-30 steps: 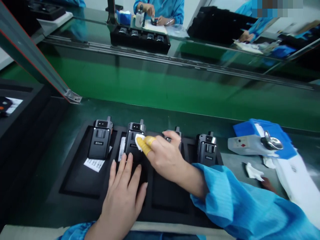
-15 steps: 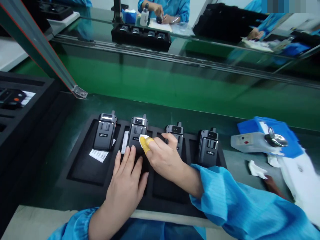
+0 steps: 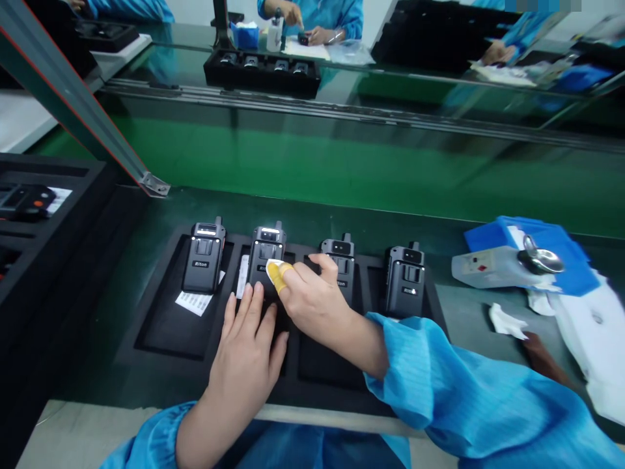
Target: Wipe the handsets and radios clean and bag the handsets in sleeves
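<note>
My left hand (image 3: 247, 355) lies flat, fingers stretched, with its fingertips on the lower end of a black handheld radio (image 3: 267, 251), second from the left. My right hand (image 3: 315, 296), with yellow covers on its fingers, pinches a small white wipe (image 3: 271, 262) and presses it against that radio's back, partly hiding the "Riton" logo. To the left lies another radio (image 3: 202, 270) over a white label sheet (image 3: 194, 303). Behind my right hand is a third radio (image 3: 340, 247), partly covered; a fourth radio (image 3: 406, 280) lies further right. All rest back up in a black foam tray (image 3: 213, 329).
On the right, a clear dispenser bottle (image 3: 488, 267) with a metal top lies before a blue bin (image 3: 576, 260), near crumpled tissue (image 3: 505, 321). A foam case (image 3: 92, 189) stands left beside a slanting metal post (image 3: 97, 104). Beyond the green partition (image 3: 293, 156), co-workers' hands are busy.
My right hand has shifted slightly left with the wipe across the radio, uncovering more of the third radio's logo. My left hand keeps its place on the radio. The camera view has moved slightly.
</note>
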A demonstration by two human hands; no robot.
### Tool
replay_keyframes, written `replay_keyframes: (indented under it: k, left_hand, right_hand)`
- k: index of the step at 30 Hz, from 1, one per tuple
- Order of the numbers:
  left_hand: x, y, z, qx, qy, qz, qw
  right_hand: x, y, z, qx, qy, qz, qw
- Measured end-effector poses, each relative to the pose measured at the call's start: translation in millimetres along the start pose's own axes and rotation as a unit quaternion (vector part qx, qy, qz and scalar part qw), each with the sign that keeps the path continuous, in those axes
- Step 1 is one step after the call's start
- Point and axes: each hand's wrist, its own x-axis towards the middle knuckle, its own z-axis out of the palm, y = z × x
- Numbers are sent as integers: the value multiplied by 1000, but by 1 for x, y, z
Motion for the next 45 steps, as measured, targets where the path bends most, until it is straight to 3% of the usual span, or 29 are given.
replay_keyframes:
  k: [10,15,22,25,29,33,41,45]
  left_hand:
    - [0,0,1,-7,2,3,1000]
    - [-3,-2,-4,-44,25,3,999]
    - [-14,-48,-25,10,100,-46,994]
    - [-18,-65,-24,40,88,-78,992]
    - [-18,-70,-19,51,68,-75,994]
    - [-17,-68,-18,51,61,-75,994]
    - [-16,-70,-18,42,73,-72,994]
    - [-17,-70,-17,34,71,-68,995]
  right_hand:
    - [-20,5,-5,4,-47,56,997]
    - [-6,24,-12,-9,-38,70,997]
    - [55,24,9,4,38,6,999]
    - [82,13,25,21,43,-38,998]
    - [109,-3,46,36,39,-95,994]
    - [116,-9,54,43,50,-125,990]
    - [99,1,44,12,55,-120,991]
    - [110,-9,50,27,74,-128,989]
